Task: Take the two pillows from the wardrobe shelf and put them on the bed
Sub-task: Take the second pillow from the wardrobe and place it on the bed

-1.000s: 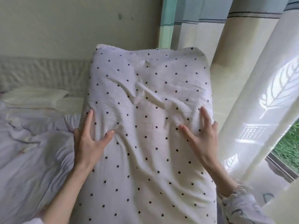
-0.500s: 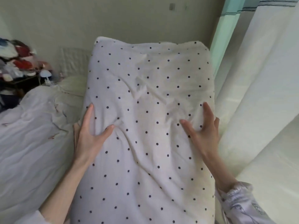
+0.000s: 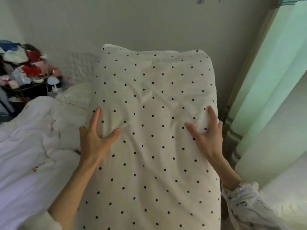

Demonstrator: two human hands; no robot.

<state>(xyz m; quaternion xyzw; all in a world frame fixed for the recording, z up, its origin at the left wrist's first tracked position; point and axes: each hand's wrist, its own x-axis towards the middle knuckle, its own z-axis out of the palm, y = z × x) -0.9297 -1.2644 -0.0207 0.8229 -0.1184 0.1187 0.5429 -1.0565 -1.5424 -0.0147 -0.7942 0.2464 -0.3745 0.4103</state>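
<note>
A large white pillow with black dots (image 3: 152,123) fills the middle of the view, held lengthwise in front of me. My left hand (image 3: 96,138) grips its left edge, fingers spread on top and thumb pressing into the fabric. My right hand (image 3: 206,135) grips the right edge the same way. The bed (image 3: 29,155) lies to the left and below, covered by a rumpled white duvet. A cream pillow (image 3: 78,95) lies at the bed's head, partly hidden behind the dotted pillow. Whether it is the second task pillow I cannot tell.
A plain wall (image 3: 149,24) stands straight ahead. Pale green and white curtains (image 3: 272,100) hang at the right. A dark side table piled with colourful clutter (image 3: 21,67) and a small white lamp (image 3: 54,85) stands at the far left beside the bed head.
The view has swung left: the window and leaf-patterned curtain have left the frame, the cluttered side table has come in. Both hands keep the same hold on the dotted pillow.
</note>
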